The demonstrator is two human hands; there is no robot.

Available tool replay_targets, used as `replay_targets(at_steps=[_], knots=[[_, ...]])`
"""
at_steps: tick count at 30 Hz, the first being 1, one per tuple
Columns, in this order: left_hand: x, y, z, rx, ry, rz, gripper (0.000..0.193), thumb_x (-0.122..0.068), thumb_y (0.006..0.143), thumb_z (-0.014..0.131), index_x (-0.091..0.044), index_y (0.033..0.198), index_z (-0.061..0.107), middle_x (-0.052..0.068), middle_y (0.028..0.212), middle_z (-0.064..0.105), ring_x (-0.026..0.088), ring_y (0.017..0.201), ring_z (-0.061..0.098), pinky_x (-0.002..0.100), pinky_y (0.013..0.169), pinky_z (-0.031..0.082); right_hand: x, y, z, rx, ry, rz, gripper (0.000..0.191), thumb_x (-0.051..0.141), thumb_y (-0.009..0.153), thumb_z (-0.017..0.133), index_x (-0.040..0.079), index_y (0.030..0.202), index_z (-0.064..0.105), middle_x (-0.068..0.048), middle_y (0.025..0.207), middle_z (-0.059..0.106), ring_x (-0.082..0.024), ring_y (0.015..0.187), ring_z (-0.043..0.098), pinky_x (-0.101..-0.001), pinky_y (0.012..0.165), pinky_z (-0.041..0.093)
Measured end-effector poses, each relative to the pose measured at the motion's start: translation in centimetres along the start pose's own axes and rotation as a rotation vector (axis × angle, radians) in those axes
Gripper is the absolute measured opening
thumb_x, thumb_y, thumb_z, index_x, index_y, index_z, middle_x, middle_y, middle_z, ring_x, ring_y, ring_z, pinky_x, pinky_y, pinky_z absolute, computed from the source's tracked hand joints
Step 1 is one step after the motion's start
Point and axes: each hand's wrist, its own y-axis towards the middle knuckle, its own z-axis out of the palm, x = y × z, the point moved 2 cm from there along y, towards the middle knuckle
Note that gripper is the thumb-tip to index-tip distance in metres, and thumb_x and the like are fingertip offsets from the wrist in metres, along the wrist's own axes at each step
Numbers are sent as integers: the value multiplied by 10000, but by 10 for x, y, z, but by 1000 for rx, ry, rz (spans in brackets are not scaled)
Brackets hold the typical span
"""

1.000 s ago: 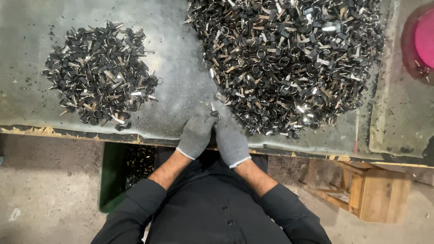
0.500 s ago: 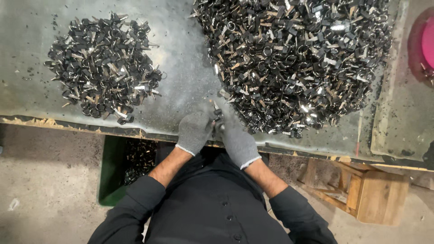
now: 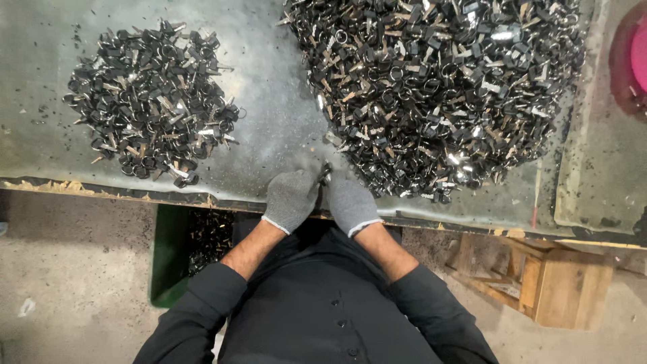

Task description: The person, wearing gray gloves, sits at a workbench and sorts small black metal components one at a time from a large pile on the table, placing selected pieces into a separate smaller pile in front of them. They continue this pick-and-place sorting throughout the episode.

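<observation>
2 gloved hands pinching 1 small metal part at the near edge of the surface.

Left hand and right hand, both in grey knit gloves, pressed side by side, fingertips closed together on a small dark metal part; which hand carries the grip, impossible to tell. Just beyond the right hand, touching distance from the big heap of metal parts. Well apart on the left, a smaller heap on the same grey surface. Below the edge, a green bin with more parts; at right, a wooden stool; far right, a pink tub.
</observation>
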Motion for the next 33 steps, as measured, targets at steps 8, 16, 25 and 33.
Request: replay_targets(at_steps=[8, 16, 25, 33], knots=[[-4, 11, -23, -51, -5, -49, 97, -128, 784, 775, -134, 850, 704, 80, 697, 634, 290, 626, 636, 440, 593, 497, 1, -3, 0, 50, 163, 92, 555, 292, 1029, 554, -30, 1442, 369, -338, 1141, 657, -478, 941, 697, -537, 794, 580], [-9, 101, -24, -223, 9, 215, 227, -62, 871, 744, -129, 1084, 786, 46, 1010, 709, 232, 1021, 642, 406, 941, 534, 7, -3, -8, 87, 185, 29, 687, 131, 934, 577, 69, 1563, 307, -302, 1278, 606, -435, 1009, 707, -492, 868, 602], [-30, 78, -25, 83, 78, 369, 75, -121, 780, 758, -123, 817, 694, 110, 879, 700, 319, 930, 709, 453, 873, 568, -9, -3, 6, -247, -164, -317, 406, 208, 904, 630, 31, 1262, 559, -242, 1192, 691, -439, 1099, 703, -472, 902, 583], [7, 42, -15, 240, -137, -273, 325, -148, 810, 773, -102, 1110, 659, 114, 813, 707, 323, 742, 719, 446, 662, 557, -9, -8, 3, -197, 332, -240, 364, 164, 935, 573, 0, 1259, 578, -273, 1070, 709, -371, 849, 773, -444, 718, 634]])
